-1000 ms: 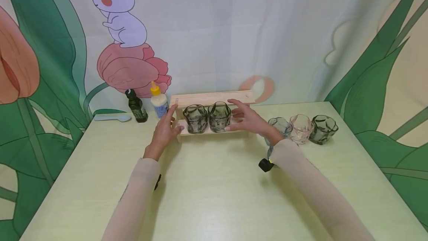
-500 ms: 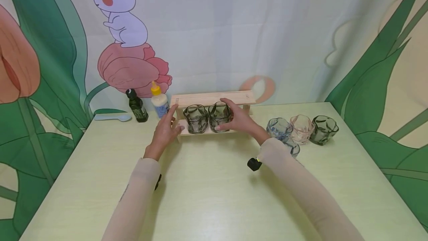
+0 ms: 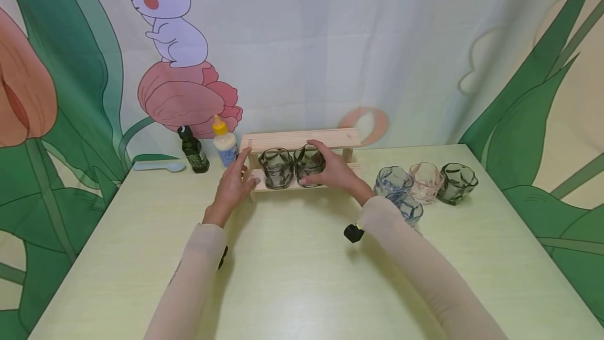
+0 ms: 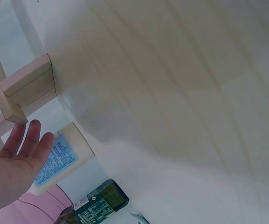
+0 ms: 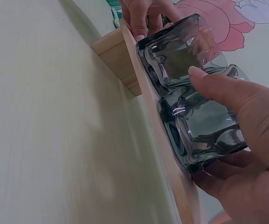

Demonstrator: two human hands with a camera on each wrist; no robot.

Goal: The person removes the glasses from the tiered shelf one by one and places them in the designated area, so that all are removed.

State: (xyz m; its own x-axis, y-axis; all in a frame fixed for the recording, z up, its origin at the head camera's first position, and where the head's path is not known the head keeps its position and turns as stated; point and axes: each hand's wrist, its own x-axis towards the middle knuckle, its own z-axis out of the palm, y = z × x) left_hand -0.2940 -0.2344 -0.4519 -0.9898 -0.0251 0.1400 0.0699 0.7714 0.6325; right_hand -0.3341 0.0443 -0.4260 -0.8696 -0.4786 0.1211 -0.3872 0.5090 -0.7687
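Right hand (image 3: 337, 170) grips the right-hand grey glass tumbler (image 3: 308, 158); that tumbler's 3 o'clock side and some fingertips hidden. Left hand (image 3: 231, 183), fingers loosely extended, touches the wooden rack (image 3: 302, 140) at its 9 o'clock end; left-wrist view crops rack. Tumbler upright on lower shelf (image 5: 171, 170), mouth up. Rack's long axis runs 9-to-3.

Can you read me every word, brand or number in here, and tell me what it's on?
Nothing is clear enough to quote.
Blue label on the white bottle: lines of small characters, too blurred to read.
Green label on the dark green bottle: pale lettering, too small and blurred to read.
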